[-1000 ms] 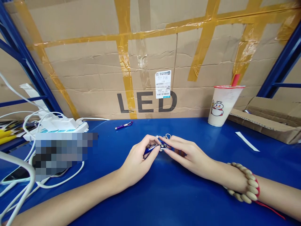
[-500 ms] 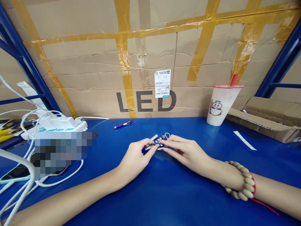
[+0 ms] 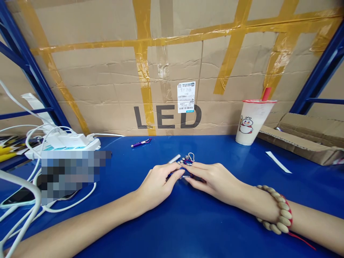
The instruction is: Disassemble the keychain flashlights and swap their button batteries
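Note:
My left hand [image 3: 161,184] rests at mid-table, its thumb and index finger closed around a small blue keychain penlight [image 3: 170,175], mostly covered by the fingers. Facing it, my right hand [image 3: 216,179] has its fingers around the same cluster, with a silver-ended penlight [image 3: 185,176] between index finger and thumb; its grip is partly hidden. Just beyond the fingertips lie a silver penlight [image 3: 174,158], a silver carabiner clip [image 3: 191,156] and several small shiny ends. Farther back, a purple keychain penlight [image 3: 141,143] lies alone.
A lidded drink cup [image 3: 248,123] with a red straw stands at back right, near a white paper strip [image 3: 278,162] and an open cardboard box [image 3: 303,145]. Left are a power strip [image 3: 92,144], white cables and a phone [image 3: 18,197]. A taped carton [image 3: 107,89] forms the back.
My left fingers have drawn in over the blue penlight, covering more of it. My right hand has shifted slightly towards me. The silver penlight and carabiner clip show more clearly beyond the fingers.

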Tool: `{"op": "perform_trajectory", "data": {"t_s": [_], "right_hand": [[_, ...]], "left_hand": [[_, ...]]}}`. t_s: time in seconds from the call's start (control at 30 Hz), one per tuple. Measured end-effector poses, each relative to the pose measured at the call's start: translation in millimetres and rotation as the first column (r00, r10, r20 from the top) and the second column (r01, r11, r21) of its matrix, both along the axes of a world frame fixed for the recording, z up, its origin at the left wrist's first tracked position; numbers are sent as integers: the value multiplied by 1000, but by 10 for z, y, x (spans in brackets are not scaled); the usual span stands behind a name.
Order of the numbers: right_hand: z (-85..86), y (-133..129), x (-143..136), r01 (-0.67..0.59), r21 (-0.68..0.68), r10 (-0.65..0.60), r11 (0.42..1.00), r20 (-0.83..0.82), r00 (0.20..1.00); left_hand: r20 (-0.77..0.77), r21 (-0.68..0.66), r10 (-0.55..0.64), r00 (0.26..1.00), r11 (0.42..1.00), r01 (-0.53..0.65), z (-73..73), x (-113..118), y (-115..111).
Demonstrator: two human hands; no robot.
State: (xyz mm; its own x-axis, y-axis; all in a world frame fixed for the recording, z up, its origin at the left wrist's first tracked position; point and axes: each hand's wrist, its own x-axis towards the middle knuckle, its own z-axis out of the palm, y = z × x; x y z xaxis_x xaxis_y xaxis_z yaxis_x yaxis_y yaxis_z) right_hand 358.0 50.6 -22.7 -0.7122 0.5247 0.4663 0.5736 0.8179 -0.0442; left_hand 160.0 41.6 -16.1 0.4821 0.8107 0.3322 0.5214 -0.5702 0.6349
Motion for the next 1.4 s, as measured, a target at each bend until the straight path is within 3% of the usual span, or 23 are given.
{"op": "perform_trajectory", "data": {"t_s": [0.2, 0.43, 0.73, 1.4], "right_hand": [[11, -10, 2, -52, -1, 52, 999, -51, 997], [-17, -4, -5, 39, 104, -29, 994, -95, 995], [-7, 7, 9, 56, 52, -49, 997, -128, 991], [-31, 54, 34, -117, -30, 109, 993, -187, 976]], "left_hand": [[-13, -15, -4, 1000, 1000, 4, 23, 3, -27], [55, -57, -18, 998, 998, 21, 21, 16, -32], [37, -53, -11, 999, 999, 13, 49, 24, -45], [-93, 12, -7, 996, 1000, 8, 57, 28, -32]]}}
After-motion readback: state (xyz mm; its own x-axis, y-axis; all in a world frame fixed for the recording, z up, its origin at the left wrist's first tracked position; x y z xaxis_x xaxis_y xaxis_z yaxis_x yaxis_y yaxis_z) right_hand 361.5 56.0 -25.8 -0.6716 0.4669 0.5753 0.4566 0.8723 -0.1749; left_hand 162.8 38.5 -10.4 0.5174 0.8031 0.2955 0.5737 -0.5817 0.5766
